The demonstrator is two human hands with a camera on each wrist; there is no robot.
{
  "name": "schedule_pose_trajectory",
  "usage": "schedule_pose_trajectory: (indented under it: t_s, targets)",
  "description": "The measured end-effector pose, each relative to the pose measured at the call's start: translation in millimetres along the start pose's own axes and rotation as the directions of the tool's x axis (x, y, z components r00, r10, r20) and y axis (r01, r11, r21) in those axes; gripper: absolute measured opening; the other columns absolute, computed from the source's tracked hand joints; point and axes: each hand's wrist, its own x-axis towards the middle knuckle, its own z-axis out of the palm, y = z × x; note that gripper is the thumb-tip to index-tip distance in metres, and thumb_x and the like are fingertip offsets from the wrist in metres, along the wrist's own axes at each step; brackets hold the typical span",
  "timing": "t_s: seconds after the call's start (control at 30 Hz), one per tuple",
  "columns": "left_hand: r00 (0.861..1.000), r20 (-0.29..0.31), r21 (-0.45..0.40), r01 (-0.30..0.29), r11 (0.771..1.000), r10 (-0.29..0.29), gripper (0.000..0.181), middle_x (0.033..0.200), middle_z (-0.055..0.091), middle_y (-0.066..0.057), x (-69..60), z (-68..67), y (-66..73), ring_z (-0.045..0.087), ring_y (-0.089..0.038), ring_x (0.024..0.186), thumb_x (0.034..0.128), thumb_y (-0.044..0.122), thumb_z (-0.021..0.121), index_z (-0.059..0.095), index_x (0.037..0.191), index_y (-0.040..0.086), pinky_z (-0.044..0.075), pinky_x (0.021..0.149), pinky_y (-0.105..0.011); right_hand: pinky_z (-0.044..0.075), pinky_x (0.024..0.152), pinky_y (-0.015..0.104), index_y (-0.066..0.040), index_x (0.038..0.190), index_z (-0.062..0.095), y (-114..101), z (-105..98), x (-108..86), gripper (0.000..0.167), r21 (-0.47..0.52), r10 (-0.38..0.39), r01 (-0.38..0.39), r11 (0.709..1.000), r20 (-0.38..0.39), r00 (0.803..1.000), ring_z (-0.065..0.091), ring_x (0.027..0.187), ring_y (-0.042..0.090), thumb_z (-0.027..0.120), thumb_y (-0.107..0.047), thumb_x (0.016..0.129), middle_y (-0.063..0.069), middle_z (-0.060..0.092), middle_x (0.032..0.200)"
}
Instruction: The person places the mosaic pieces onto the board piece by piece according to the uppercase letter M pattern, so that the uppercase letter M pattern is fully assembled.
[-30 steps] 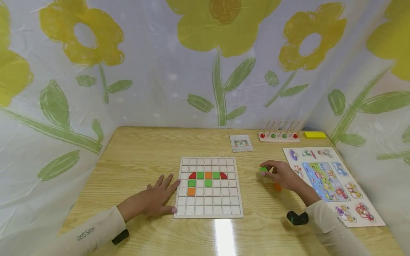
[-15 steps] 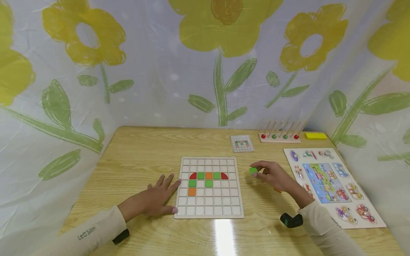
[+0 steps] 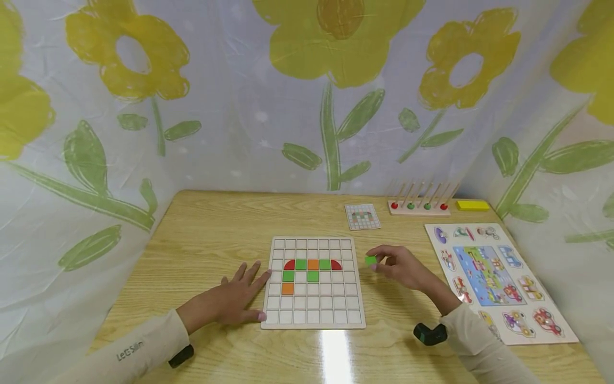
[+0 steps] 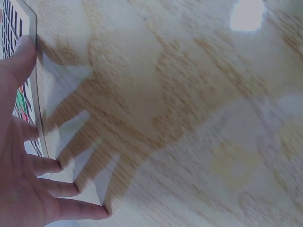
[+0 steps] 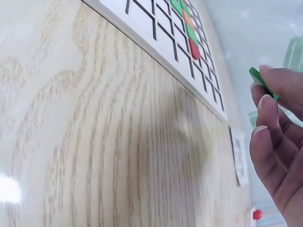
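A white grid board [image 3: 321,304] lies mid-table, holding red quarter-round tiles, several green square tiles and orange square tiles. Just right of the board, my right hand [image 3: 400,266] pinches a green square tile [image 3: 371,260] between thumb and fingers, lifted above the table. In the right wrist view that green tile [image 5: 263,81] shows edge-on at the fingertips. My left hand [image 3: 235,296] lies with spread fingers at the board's left edge, its thumb touching the lower left corner. The left wrist view shows the thumb [image 4: 26,54] over the board's rim.
Behind the board lies a small pattern card [image 3: 363,217]. A peg rack [image 3: 419,208] with red and green beads stands at the back right, beside a yellow block [image 3: 472,206]. A picture puzzle board [image 3: 499,282] lies on the right. Flowered cloth surrounds the table.
My right hand has moved left toward the grid board with the green tile in its fingers. An orange piece seen under that hand earlier is now out of sight. My left hand stays put.
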Motion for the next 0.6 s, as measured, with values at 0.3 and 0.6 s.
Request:
schedule_pose_trajectory:
  t_s: [0.3,0.6]
  targets:
    - [1.0,0.009,0.001,0.006,1.0,-0.006,0.098,0.167,0.008,-0.025,0.2,-0.3,-0.1,0.012,-0.056,0.149,0.0919,0.069,0.054,0.016,0.162,0.013,0.031,0.097,-0.081,0.044,0.052,0.024,0.004,0.126,0.064,-3,8,3.7,0.035,0.043,0.021,-0.022,0.999,0.024,0.999,0.046,0.053,0.006,0.067,-0.015,0.098,0.014,0.062,0.097]
    - [1.0,0.01,0.007,0.008,1.0,-0.008,0.098,0.167,0.007,-0.024,1.3,1.4,-1.9,0.012,-0.056,0.149,0.0914,0.07,0.053,0.015,0.163,0.014,0.031,0.097,-0.081,0.048,0.056,0.024,0.003,0.125,0.065,-3,18,6.2,0.03,0.055,0.007,-0.01,0.998,0.055,0.998,0.053,0.058,0.008,0.066,-0.008,0.097,0.017,0.064,0.099]
